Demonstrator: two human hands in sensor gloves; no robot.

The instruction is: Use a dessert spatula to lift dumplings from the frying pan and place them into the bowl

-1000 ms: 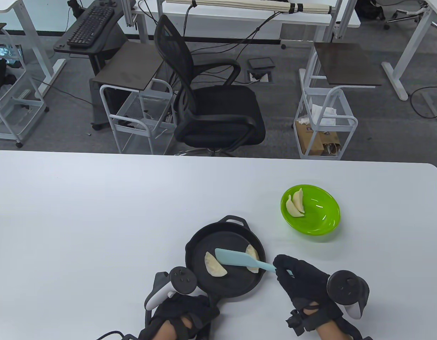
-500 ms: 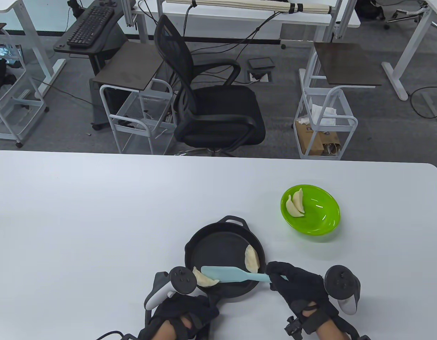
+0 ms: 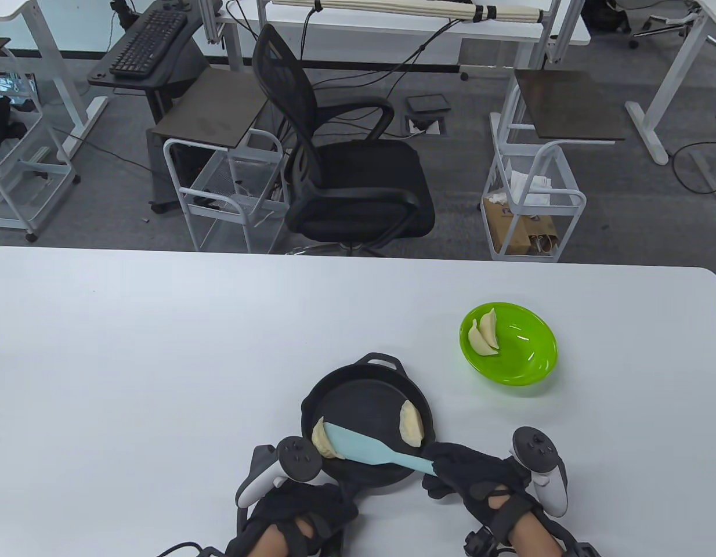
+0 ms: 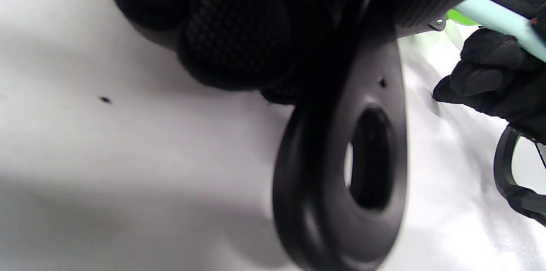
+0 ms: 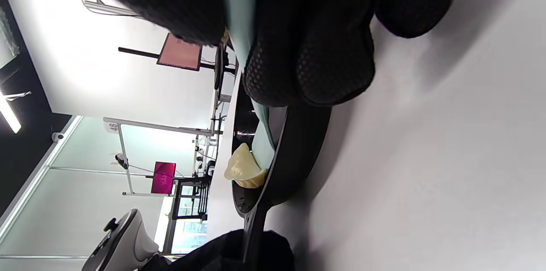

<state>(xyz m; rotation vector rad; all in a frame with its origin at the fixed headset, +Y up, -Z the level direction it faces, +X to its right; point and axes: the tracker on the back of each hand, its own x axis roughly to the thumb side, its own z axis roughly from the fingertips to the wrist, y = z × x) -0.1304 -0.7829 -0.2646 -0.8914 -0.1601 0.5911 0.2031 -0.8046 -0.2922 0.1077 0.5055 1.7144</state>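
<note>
Spatula [image 3: 369, 449] blade shifted left, pushing one dumpling [image 3: 321, 439] against pan [image 3: 358, 400] left wall, bottom centre. Right hand [image 3: 480, 478] grips spatula handle; left hand [image 3: 303, 510] grips pan handle. Second dumpling [image 3: 411, 423] sits right; bowl [image 3: 523, 360] upper right.

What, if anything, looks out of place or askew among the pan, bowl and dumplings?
One dumpling is jammed against the frying pan's left wall, riding up the rim with the spatula blade against it. The other pan dumpling lies flat, and nothing has spilled onto the table.

My black-gloved left grip [image 3: 303, 510] curled around something, black-gloved right grip [image 3: 480, 478] likewise, both low, palms down.
</note>
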